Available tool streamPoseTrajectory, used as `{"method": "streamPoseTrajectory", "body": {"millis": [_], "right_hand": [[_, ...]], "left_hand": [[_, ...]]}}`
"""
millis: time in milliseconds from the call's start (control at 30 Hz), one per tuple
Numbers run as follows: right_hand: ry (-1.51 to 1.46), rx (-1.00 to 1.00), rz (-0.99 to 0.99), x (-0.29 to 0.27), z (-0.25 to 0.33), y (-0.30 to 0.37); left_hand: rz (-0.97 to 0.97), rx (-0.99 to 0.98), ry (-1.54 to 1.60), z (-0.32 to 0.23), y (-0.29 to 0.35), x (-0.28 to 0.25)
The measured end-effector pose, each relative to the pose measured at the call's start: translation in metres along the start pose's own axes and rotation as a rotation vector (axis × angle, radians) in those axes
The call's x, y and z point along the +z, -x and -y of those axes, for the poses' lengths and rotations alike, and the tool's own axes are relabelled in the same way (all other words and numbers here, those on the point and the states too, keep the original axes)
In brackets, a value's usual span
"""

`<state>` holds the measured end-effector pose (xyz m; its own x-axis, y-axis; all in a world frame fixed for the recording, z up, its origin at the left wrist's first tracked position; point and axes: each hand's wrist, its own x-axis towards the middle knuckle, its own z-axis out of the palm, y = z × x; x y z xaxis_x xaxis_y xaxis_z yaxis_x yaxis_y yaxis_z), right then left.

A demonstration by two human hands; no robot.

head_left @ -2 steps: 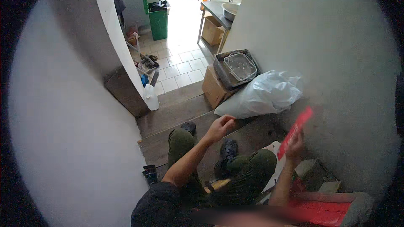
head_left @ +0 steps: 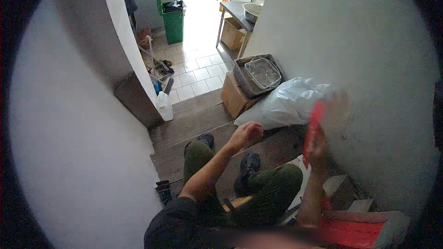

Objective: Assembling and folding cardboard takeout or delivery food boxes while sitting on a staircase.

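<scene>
Held upright in my right hand [head_left: 317, 148] is a flat red packet [head_left: 314, 122], its edges smeared by motion. A pale blur beside the packet's top is too smeared to name. My left hand [head_left: 248, 134] hovers over the wooden steps near the white plastic sack [head_left: 288, 103], apart from the packet. Its fingers are curled in; whether anything is between them I cannot make out. Beside my right forearm, at the lower right, more red material [head_left: 353, 231] lies in an open box [head_left: 397, 226].
Wooden steps [head_left: 189, 124] lead down to a tiled floor [head_left: 200, 74]. A cardboard box [head_left: 236, 99] bears a dirty tray [head_left: 244, 83] with a clear lid. A white jug [head_left: 164, 106] stands left, a green bin [head_left: 174, 27] farther off. A metal table [head_left: 234, 10] holds a basin [head_left: 251, 11].
My right hand has moved slightly left and up, and the red packet has turned from slanted to nearly upright. My left hand has shifted slightly to the right.
</scene>
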<state>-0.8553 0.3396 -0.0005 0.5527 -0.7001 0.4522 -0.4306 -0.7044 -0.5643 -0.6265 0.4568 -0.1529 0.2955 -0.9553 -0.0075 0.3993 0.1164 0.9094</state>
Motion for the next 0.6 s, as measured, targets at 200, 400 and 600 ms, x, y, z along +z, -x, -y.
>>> {"method": "streamPoseTrajectory", "body": {"millis": [200,400,600], "right_hand": [[0.2,-0.535,0.65,0.097,0.055,-0.023],[0.349,-0.466,0.74,0.097,0.057,-0.011],[-0.234,0.048,0.007,0.094,0.021,-0.025]], "left_hand": [[0.251,0.084,0.74,-0.005,-0.021,-0.015],[-0.203,0.023,0.427,-0.014,-0.005,-0.017],[-0.469,-0.028,0.503,-0.043,-0.005,-0.011]]}}
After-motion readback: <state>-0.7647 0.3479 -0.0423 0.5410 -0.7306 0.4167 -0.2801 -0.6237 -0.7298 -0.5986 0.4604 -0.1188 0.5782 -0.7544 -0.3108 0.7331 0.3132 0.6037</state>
